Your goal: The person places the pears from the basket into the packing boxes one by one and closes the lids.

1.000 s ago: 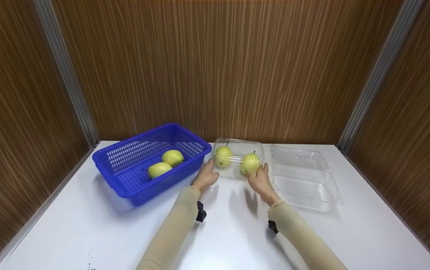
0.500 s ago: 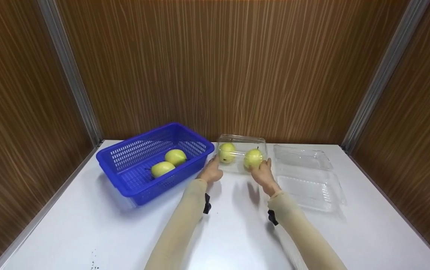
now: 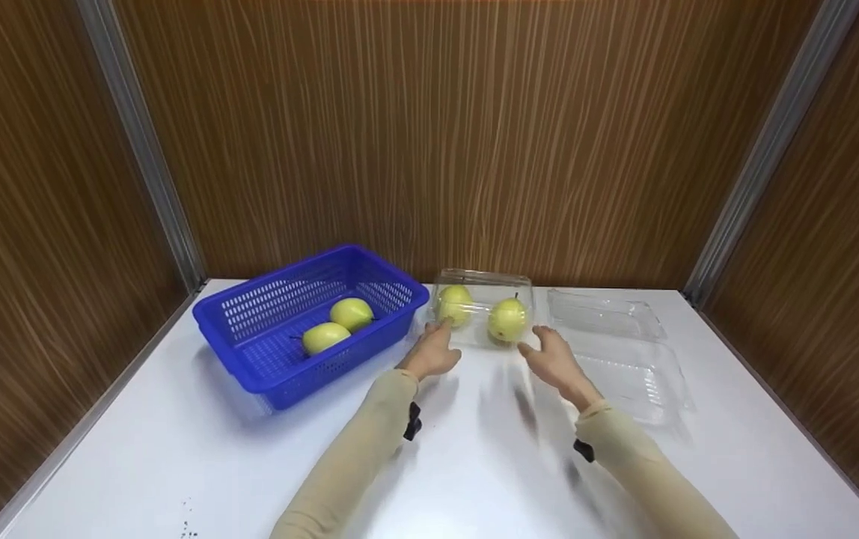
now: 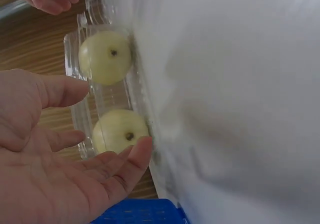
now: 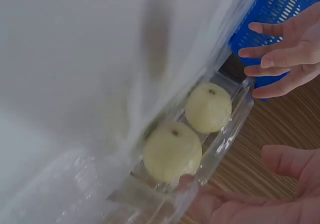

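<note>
Two yellow-green pears, the left one (image 3: 454, 305) and the right one (image 3: 508, 320), sit inside a clear plastic clamshell box (image 3: 483, 308) near the back wall. The box looks closed over them. My left hand (image 3: 431, 355) is at the front left of this box, fingers extended and spread; contact with it cannot be made out. On the other side, my right hand (image 3: 555, 364) stands apart from the box's front right corner, thumb and fingers spread. Both wrist views show palms with nothing held.
A blue perforated basket (image 3: 272, 393) with two more pears (image 3: 352, 314) stands on the left. To the right, a second clear clamshell box (image 3: 616, 382) lies opened out. Wood-grain panels (image 3: 429, 150) enclose the white table (image 3: 429, 479) at the back and sides.
The clamshell box with the pears shifted slightly back, then stayed put. My right hand has let go and drawn back to the right; my left hand has moved slightly right along the front.
</note>
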`<state>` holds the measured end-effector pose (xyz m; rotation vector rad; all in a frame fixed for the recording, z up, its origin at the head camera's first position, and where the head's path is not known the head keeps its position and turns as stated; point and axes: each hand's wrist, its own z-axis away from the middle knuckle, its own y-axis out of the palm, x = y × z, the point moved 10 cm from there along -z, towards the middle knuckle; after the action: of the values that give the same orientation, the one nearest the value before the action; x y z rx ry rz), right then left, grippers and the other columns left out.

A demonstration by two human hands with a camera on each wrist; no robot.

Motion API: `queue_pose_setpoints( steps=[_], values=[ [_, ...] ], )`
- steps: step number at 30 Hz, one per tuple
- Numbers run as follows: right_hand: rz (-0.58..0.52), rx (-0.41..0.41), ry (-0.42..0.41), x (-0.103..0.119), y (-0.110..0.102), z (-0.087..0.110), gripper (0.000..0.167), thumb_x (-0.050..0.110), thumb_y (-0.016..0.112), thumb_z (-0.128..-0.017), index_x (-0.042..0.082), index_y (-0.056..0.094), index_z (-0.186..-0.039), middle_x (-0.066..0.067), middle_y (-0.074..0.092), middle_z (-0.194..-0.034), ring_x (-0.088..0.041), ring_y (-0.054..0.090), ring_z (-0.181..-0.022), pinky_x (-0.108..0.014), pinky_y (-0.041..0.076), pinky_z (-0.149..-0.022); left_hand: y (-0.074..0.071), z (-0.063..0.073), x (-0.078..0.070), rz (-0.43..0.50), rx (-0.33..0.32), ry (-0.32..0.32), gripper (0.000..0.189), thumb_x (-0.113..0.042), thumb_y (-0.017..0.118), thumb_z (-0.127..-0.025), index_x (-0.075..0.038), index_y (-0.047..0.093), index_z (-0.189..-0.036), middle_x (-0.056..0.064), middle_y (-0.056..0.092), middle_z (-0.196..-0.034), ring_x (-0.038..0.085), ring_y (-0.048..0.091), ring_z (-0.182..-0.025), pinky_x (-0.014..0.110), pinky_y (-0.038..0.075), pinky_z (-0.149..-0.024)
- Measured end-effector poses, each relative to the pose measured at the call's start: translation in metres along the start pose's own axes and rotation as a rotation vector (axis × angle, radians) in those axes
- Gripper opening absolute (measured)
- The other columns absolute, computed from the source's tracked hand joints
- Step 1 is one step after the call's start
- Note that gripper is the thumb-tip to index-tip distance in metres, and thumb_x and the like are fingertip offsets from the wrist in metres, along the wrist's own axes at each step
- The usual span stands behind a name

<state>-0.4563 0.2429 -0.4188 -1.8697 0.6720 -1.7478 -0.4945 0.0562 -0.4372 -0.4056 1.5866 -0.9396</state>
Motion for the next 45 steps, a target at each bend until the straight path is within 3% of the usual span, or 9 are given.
queue_pose_setpoints(
  steps=[4, 7, 15, 20, 24, 29, 37, 42, 45],
  values=[
    [0.111, -0.065, -0.099, -0.002, -0.023, 0.008, 0.04, 0.007, 0.051, -0.096, -0.015, 0.053, -0.13, -0.033, 0.053, -0.134, -0.049, 0.047, -0.129, -0.056, 0.036, -0.11, 0.006, 0.005, -0.019, -0.043, 0.002, 0.063, 0.063, -0.016, 0.056, -0.095, -0.004, 0.031, -0.152, 0.021, 0.035, -0.155, 0.033, 0.031, -0.145, 0.042, 0.025, -0.12],
    [0.176, -0.082, -0.142, -0.005, -0.034, 0.015, 0.033, 0.004, 0.054, -0.093, -0.014, 0.06, -0.12, -0.032, 0.061, -0.122, -0.047, 0.056, -0.118, -0.055, 0.044, -0.103, 0.013, 0.008, -0.03, -0.081, 0.017, 0.099, 0.058, -0.017, 0.057, -0.096, -0.005, 0.037, -0.149, 0.019, 0.04, -0.151, 0.032, 0.037, -0.142, 0.042, 0.029, -0.118],
    [0.265, 0.008, -0.229, -0.005, -0.033, 0.035, 0.027, 0.004, 0.061, -0.089, -0.014, 0.066, -0.109, -0.031, 0.067, -0.11, -0.048, 0.063, -0.105, -0.057, 0.049, -0.093, 0.038, 0.016, -0.055, -0.192, 0.095, 0.235, 0.048, -0.018, 0.056, -0.097, -0.007, 0.047, -0.143, 0.013, 0.054, -0.14, 0.025, 0.047, -0.133, 0.036, 0.037, -0.113],
    [0.31, 0.007, -0.273, -0.004, -0.034, 0.045, 0.019, 0.005, 0.064, -0.088, -0.01, 0.069, -0.099, -0.026, 0.07, -0.102, -0.043, 0.065, -0.099, -0.056, 0.051, -0.089, 0.038, 0.02, -0.065, -0.307, 0.052, 0.325, 0.036, -0.017, 0.058, -0.095, -0.009, 0.06, -0.13, 0.01, 0.064, -0.126, 0.022, 0.059, -0.117, 0.034, 0.048, -0.1],
    [0.316, -0.06, -0.3, -0.001, -0.034, 0.048, 0.02, 0.005, 0.065, -0.089, -0.009, 0.069, -0.103, -0.023, 0.071, -0.101, -0.039, 0.067, -0.098, -0.053, 0.052, -0.089, 0.021, 0.021, -0.058, -0.308, 0.001, 0.302, 0.028, -0.015, 0.058, -0.095, -0.009, 0.066, -0.121, 0.007, 0.07, -0.116, 0.021, 0.064, -0.107, 0.036, 0.052, -0.091],
    [0.311, -0.122, -0.355, 0.016, -0.024, 0.045, 0.019, 0.007, 0.066, -0.089, -0.003, 0.071, -0.105, -0.017, 0.073, -0.099, -0.033, 0.069, -0.095, -0.05, 0.053, -0.086, -0.014, 0.026, -0.045, -0.239, -0.072, 0.251, 0.025, -0.015, 0.057, -0.095, -0.009, 0.07, -0.116, 0.006, 0.072, -0.108, 0.02, 0.066, -0.099, 0.036, 0.054, -0.085],
    [0.283, -0.071, -0.435, 0.052, 0.02, 0.031, 0.013, 0.005, 0.066, -0.088, 0.001, 0.073, -0.098, -0.011, 0.075, -0.091, -0.026, 0.07, -0.088, -0.046, 0.056, -0.081, -0.08, 0.042, -0.022, -0.16, -0.241, 0.165, 0.024, -0.014, 0.057, -0.095, -0.008, 0.072, -0.113, 0.006, 0.073, -0.103, 0.019, 0.065, -0.086, 0.038, 0.055, -0.077],
    [0.281, -0.044, -0.473, 0.079, 0.049, 0.022, 0.013, 0.005, 0.066, -0.088, 0.002, 0.073, -0.099, -0.01, 0.075, -0.091, -0.025, 0.071, -0.089, -0.044, 0.056, -0.082, -0.116, 0.05, -0.008, -0.213, -0.324, 0.121, 0.02, -0.013, 0.06, -0.092, -0.007, 0.074, -0.105, 0.007, 0.073, -0.1, 0.022, 0.066, -0.087, 0.041, 0.055, -0.079],
    [0.284, -0.025, -0.505, 0.099, 0.064, 0.018, 0.015, 0.006, 0.065, -0.089, 0.002, 0.073, -0.101, -0.011, 0.075, -0.094, -0.025, 0.071, -0.091, -0.043, 0.056, -0.084, -0.133, 0.053, 0.0, -0.269, -0.33, 0.088, 0.017, -0.015, 0.061, -0.09, -0.009, 0.074, -0.1, 0.006, 0.073, -0.098, 0.024, 0.067, -0.087, 0.044, 0.055, -0.079]
  ],
)
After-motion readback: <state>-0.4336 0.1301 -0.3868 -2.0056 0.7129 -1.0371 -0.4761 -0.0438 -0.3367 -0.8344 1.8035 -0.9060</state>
